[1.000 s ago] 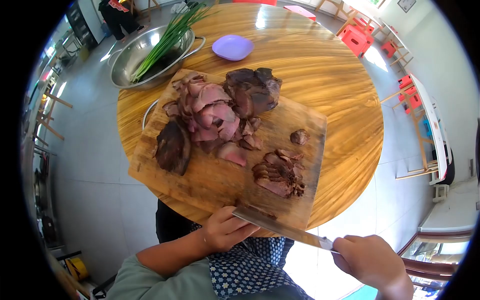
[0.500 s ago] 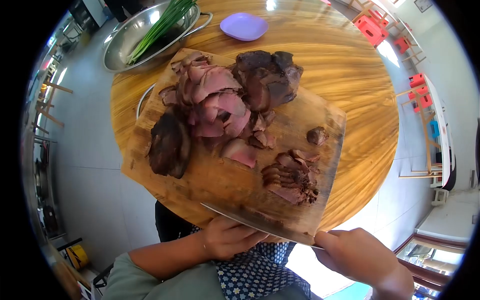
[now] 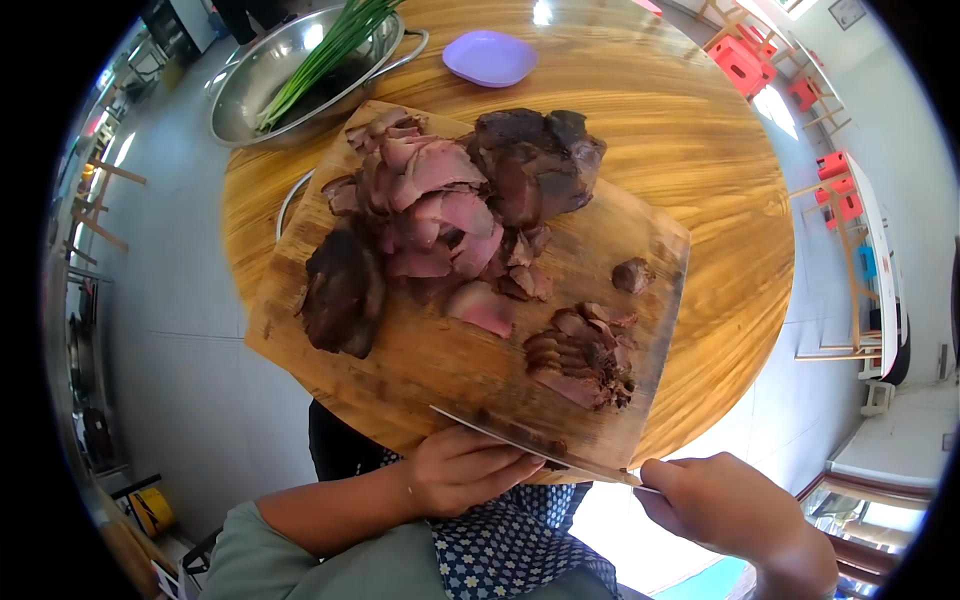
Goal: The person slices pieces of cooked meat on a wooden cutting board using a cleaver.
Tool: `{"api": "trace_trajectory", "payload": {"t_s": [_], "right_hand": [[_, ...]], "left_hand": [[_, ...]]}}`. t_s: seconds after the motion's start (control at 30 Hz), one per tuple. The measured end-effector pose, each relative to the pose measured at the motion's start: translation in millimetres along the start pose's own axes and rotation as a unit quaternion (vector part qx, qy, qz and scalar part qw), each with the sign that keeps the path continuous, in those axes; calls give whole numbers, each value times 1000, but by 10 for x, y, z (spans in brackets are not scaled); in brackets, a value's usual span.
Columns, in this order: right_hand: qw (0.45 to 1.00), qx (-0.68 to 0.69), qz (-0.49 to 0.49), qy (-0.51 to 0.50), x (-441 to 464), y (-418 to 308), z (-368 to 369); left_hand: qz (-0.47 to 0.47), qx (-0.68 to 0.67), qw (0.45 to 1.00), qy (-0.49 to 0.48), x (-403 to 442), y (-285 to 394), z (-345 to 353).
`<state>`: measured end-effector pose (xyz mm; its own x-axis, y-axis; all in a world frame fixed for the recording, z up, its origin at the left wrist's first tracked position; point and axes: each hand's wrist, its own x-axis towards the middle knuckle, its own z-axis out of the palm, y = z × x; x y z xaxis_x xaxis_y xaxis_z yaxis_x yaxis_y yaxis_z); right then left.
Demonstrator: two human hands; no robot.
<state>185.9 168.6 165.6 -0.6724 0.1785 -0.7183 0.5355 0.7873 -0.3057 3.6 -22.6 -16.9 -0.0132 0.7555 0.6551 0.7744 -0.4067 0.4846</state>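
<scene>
My right hand [image 3: 715, 505] is closed round the handle of a knife [image 3: 540, 450], whose blade reaches left along the near edge of the wooden board [image 3: 400, 370]. My left hand [image 3: 468, 470] is beside the blade, its fingers bent together at the board's edge; whatever is between them is hidden. A thin dark strip of meat [image 3: 520, 430] lies just beyond the blade. Farther up the board are a pile of pink slices [image 3: 430, 200], a dark chunk [image 3: 342, 292] at left, a larger chunk [image 3: 535, 165], a small sliced heap [image 3: 580, 358] and a small round piece [image 3: 632, 275].
The board rests on a round wooden table [image 3: 735, 210]. Behind it stand a steel basin [image 3: 235, 105] holding green stalks [image 3: 325, 65] and a purple plate [image 3: 490, 58]. Red stools [image 3: 740, 68] and a white table [image 3: 875, 260] are on the right; a person's dark-clothed legs show at top left.
The view has shifted nearer the board. The knife has turned from pointing over my left fingers to lying along the board's near edge, and my right hand has come slightly closer to the board.
</scene>
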Motion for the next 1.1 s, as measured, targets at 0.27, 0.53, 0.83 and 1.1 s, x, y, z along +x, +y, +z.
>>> {"api": "trace_trajectory", "payload": {"t_s": [0.27, 0.53, 0.83, 1.1], "right_hand": [[990, 58, -99, 79, 512, -139, 264], [989, 39, -28, 142, 104, 83, 441], [936, 195, -5, 292, 24, 152, 467], [692, 545, -75, 468, 178, 178, 1343]], "left_hand": [[14, -18, 1000, 1, 44, 46, 35], [16, 8, 999, 36, 35, 42, 38], [24, -57, 994, 92, 72, 45, 50], [-2, -73, 997, 18, 389, 99, -267]]}}
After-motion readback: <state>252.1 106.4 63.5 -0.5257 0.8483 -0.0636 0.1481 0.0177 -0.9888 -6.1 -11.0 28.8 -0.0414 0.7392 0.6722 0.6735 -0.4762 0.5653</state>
